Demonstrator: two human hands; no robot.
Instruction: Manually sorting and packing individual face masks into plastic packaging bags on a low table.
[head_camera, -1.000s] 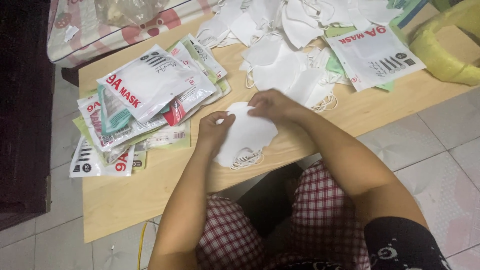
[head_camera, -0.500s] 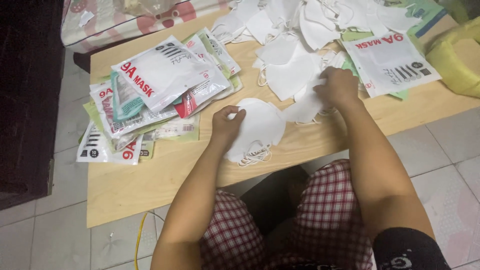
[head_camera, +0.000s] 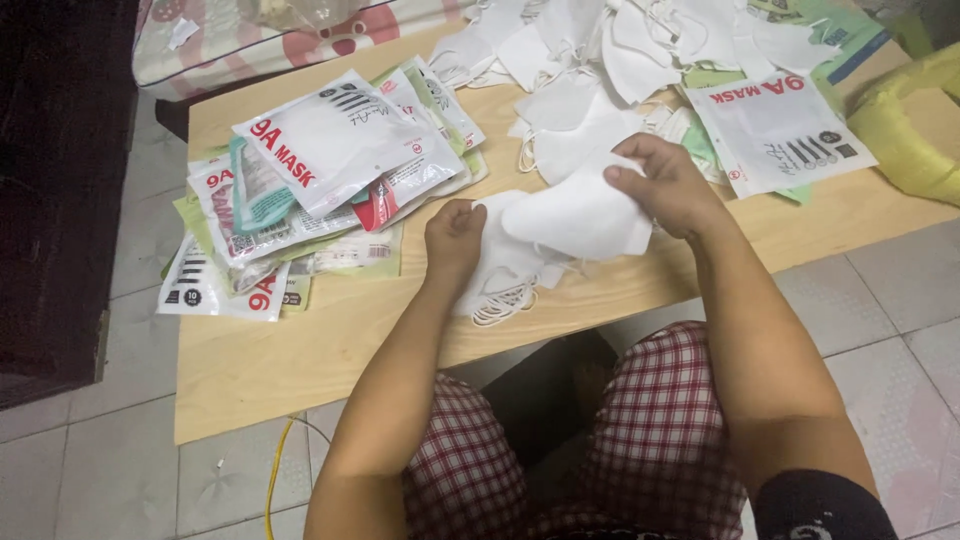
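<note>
At the near middle of the surface (head_camera: 300, 350), pinned under the left hand (head_camera: 455, 235): a small stack of white masks (head_camera: 495, 265), ear loops (head_camera: 505, 300) spilling toward 6 o'clock. Fingers there curled down onto the stack; impossible to tell whether pinching an edge or only pressing. Half a second back, out at 1 o'clock, reaching into the loose heap of masks (head_camera: 600, 50) with the right hand (head_camera: 670, 185); now drawn back toward the middle, fingers closed on the upper edge of a single white mask (head_camera: 580, 215). Held just above the stack, overlapping its 3 o'clock side, lower edge seemingly touching it or very nearly so. Judged from that: one more mask lifted out of the heap and brought over the pile, though not yet laid flat or let go. Left hand much where it was, shifted only slightly toward 9 o'clock. Untouched at 10 o'clock, the fanned pile of sealed packets (head_camera: 320, 170); at 2 o'clock, one flat white packet (head_camera: 775, 130), and beyond it at 3 o'clock a yellow bag (head_camera: 920, 130), well apart from both hands.
</note>
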